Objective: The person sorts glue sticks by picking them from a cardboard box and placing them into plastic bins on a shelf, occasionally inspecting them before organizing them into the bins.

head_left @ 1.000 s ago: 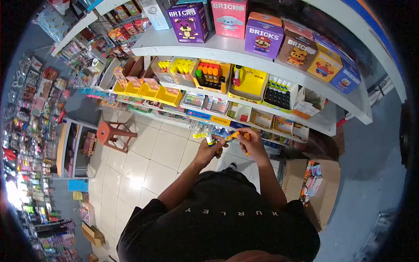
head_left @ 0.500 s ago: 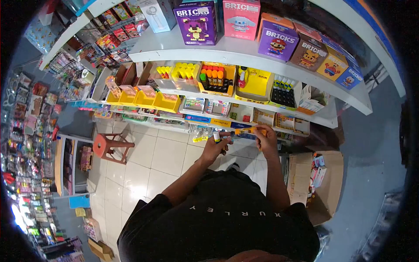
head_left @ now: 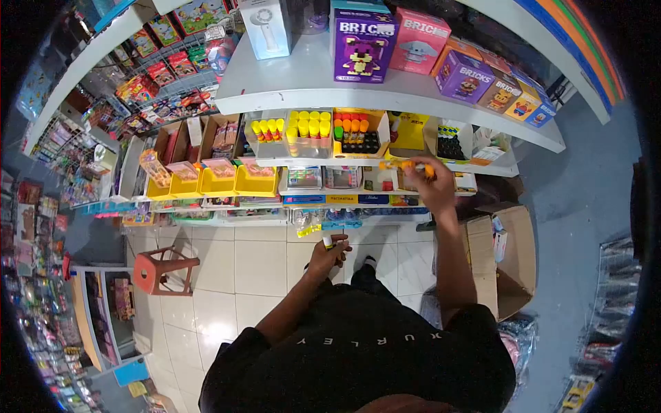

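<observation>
My left hand [head_left: 329, 258] is low over the floor, its fingers closed round a small white-capped tube [head_left: 328, 242]. Raised in front of the shelf edge, my right hand [head_left: 432, 186] grips orange-capped tubes [head_left: 406, 165]. Just left of it on the middle shelf, a yellow and black box [head_left: 375, 147] holds orange-capped bottles and a green-capped one. Beyond my right hand is a yellow tray [head_left: 407, 132] with a red item in it. Bins of yellow-capped tubes [head_left: 313, 127] stand farther left.
Bricks boxes [head_left: 363, 51] line the top shelf [head_left: 275, 89]. Yellow bins [head_left: 256, 182] sit on the lower shelf. A red stool [head_left: 165, 268] is on the floor at left, and an open cardboard box [head_left: 516, 275] stands at right.
My right hand has risen toward the middle shelf with the orange-capped tubes. My left hand is now apart from it, lower, still holding the white-capped tube. The view has shifted.
</observation>
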Available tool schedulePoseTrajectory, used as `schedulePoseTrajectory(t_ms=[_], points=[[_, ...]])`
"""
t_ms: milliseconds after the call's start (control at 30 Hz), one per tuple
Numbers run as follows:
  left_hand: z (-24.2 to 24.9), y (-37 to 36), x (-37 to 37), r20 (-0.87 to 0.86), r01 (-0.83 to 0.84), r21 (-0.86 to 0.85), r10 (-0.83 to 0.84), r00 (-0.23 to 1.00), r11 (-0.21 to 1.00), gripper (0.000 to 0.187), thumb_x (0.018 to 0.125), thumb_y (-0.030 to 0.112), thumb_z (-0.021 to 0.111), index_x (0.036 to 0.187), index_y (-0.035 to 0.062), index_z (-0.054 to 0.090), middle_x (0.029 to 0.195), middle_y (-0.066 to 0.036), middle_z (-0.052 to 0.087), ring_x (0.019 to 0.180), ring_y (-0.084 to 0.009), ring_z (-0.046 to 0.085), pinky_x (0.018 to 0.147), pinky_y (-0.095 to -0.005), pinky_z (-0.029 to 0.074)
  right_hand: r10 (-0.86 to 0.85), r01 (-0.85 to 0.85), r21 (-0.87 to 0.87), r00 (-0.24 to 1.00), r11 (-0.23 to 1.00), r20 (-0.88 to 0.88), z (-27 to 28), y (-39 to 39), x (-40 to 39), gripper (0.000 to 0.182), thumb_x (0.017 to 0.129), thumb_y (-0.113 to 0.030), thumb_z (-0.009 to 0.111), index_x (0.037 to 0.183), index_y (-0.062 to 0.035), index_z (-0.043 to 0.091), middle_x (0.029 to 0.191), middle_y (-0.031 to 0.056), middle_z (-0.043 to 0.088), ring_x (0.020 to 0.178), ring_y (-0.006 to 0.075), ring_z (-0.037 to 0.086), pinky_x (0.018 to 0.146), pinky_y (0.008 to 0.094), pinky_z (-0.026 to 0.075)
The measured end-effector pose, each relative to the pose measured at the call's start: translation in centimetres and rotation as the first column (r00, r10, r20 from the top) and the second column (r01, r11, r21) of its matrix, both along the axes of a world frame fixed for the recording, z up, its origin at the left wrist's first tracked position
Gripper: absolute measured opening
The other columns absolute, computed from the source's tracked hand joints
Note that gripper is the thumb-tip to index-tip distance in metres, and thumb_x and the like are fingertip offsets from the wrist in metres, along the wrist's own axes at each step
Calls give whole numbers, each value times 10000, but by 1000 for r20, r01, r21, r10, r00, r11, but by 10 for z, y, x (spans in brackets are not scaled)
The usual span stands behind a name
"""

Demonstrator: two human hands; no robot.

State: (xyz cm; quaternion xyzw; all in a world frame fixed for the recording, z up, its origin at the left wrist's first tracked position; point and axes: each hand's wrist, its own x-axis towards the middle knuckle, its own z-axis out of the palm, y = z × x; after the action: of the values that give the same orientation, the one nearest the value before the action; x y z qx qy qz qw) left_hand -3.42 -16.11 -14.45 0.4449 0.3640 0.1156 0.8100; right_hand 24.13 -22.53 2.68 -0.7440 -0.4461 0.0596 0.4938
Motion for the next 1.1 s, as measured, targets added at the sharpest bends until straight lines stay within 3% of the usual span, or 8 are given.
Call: schedulePoseTrajectory(t_ms=[100,167,267,567,633,667,767,1100], points=[[0,22,-19,-36,46,28,-45,998,999,339,961,177,595,1250,6,545,919,-109,665,678,-113,588,566,-264,498,58,-66,28,972,997,229,24,37,5,259,823,-204,746,991,-17,684,938,120,689,872,197,666,772,314,513],[-15,34,-33,9,-42,40,42,999,998,347,931,207,637,1195,-12,584,899,-110,691,648,-100,581,539,-255,482,82,-89,5,944,996,319,31,63,5,240,826,-194,735,996,-31,686,947,120,690,877,216,670,788,320,510],[-15,58,-57,-10,-82,29,83,997,996,345,931,191,634,1208,-7,577,918,-112,690,651,-102,579,546,-257,482,101,-61,-200,975,978,199,25,91,13,224,833,-182,720,1005,-42,689,966,115,699,907,243,673,816,329,507],[-17,106,-94,-30,-319,-15,318,948,948,371,937,177,630,1235,-27,545,911,-131,654,627,-122,565,510,-267,467,150,-75,-266,950,961,272,-3,116,40,222,819,-201,729,988,-60,704,1020,120,700,992,306,639,909,403,477],[-14,108,-95,-19,-386,-25,385,923,922,350,932,161,640,1218,-23,558,908,-124,665,618,-115,569,501,-263,471,128,-36,-240,916,970,381,-13,121,49,202,815,-176,740,964,-46,700,944,111,696,904,285,650,832,376,494],[-16,109,-94,-8,-394,-37,394,919,918,350,934,165,639,1218,-22,556,910,-122,658,623,-119,568,503,-270,467,115,-17,-225,895,974,432,-17,122,53,193,813,-164,745,952,-39,699,906,107,695,859,275,656,793,362,502],[-15,105,-88,-18,-390,-51,390,921,919,355,934,172,640,1219,-21,553,906,-121,660,627,-122,570,505,-270,467,142,-25,-302,918,953,372,-6,123,45,229,800,-223,746,985,-92,720,975,121,697,998,320,622,910,413,469],[-25,86,-41,32,-308,-10,308,951,951,372,939,192,629,1233,-15,533,930,-134,642,643,-135,578,522,-278,480,234,-22,-522,910,853,343,7,132,52,196,848,-294,683,950,-134,732,986,117,697,966,304,655,851,428,511]])
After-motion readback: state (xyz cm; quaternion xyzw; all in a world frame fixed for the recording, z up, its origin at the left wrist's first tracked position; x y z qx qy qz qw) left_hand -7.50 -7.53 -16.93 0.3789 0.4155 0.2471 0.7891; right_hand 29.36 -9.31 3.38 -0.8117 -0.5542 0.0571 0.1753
